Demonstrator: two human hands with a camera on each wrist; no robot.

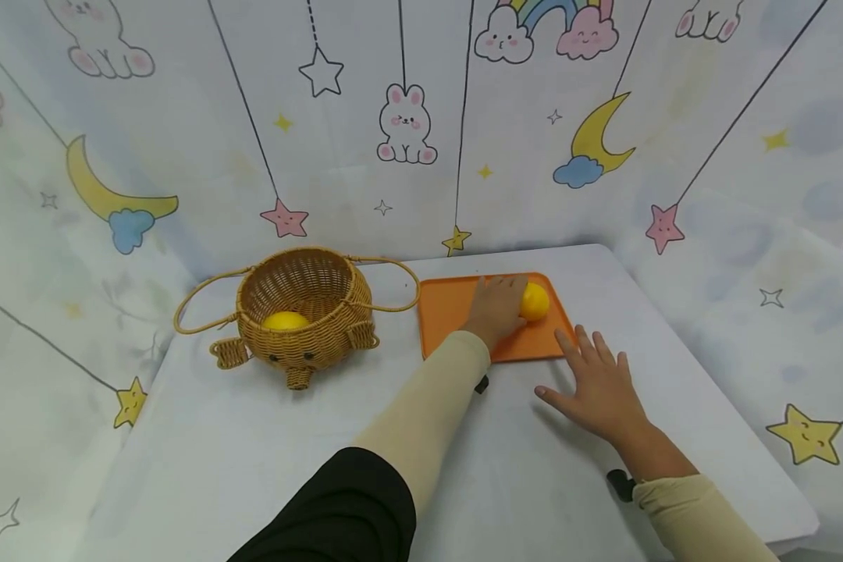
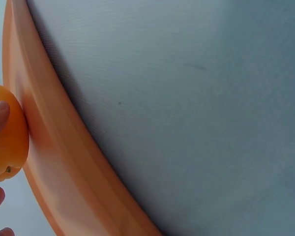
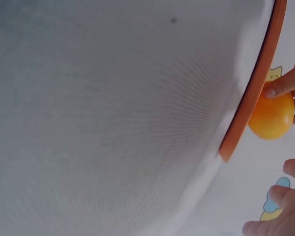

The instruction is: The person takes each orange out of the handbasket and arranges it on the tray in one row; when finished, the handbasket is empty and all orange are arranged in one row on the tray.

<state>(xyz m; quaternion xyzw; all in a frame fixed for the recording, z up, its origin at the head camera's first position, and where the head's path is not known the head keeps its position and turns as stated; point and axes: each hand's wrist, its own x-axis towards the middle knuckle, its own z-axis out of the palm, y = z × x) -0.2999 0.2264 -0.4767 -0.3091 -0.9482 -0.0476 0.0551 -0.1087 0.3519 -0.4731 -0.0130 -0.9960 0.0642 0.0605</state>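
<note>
My left hand [image 1: 495, 308] reaches over the orange tray [image 1: 439, 304] and holds a round orange fruit, an orange [image 1: 535, 302], at its right side. The thumb lies on the near face of the orange [image 3: 272, 117], and fingers show behind it in the right wrist view. A small stem end marks the orange [image 2: 9, 147] in the left wrist view. My right hand [image 1: 600, 390] hovers over the table just right of the tray, palm down, fingers spread and holding nothing. A wicker basket [image 1: 330, 336] with an animal face stands left of the tray, with a yellow fruit [image 1: 286, 321] inside.
Two long loop handles stick out from the basket, the right handle [image 1: 402, 307] reaching the tray's left edge. The white table [image 1: 288, 468] backs onto a cloth [image 1: 351, 179] printed with rabbits, stars and moons, which also hangs along both sides.
</note>
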